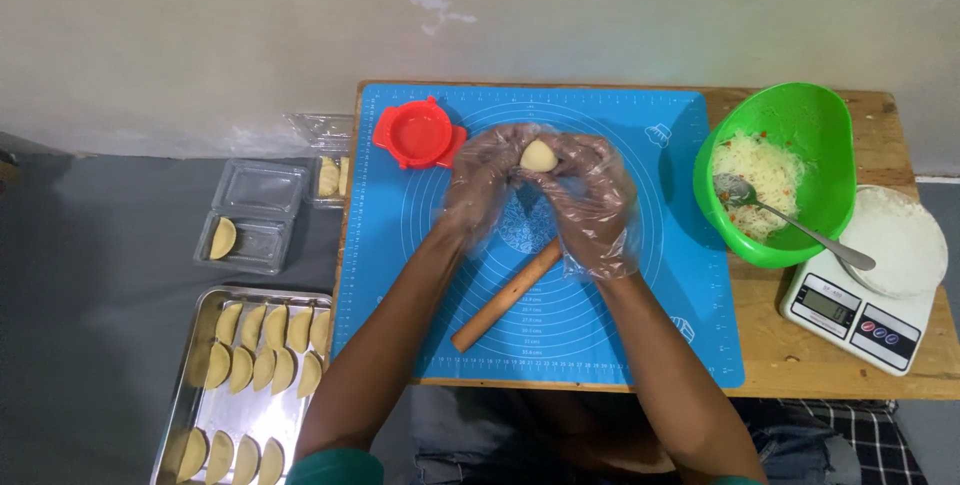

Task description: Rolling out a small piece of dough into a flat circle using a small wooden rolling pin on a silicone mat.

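Observation:
Both hands wear clear plastic gloves and meet over the middle of a blue silicone mat point(610, 335). My left hand point(482, 185) and my right hand point(597, 200) pinch a small pale ball of dough point(538, 155) between their fingertips, held above the mat. A wooden rolling pin point(500, 300) lies slanted on the mat just below the hands. A red round dumpling press point(418, 133) sits at the mat's upper left, close to my left hand.
A green bowl point(800, 115) of shredded filling with a metal spoon point(800, 230) stands at the right. Beside it, a white bowl of flour point(905, 240) rests on a kitchen scale point(850, 320). A steel tray point(240, 415) of several folded dumplings and clear plastic boxes point(255, 215) sit at the left, below table level.

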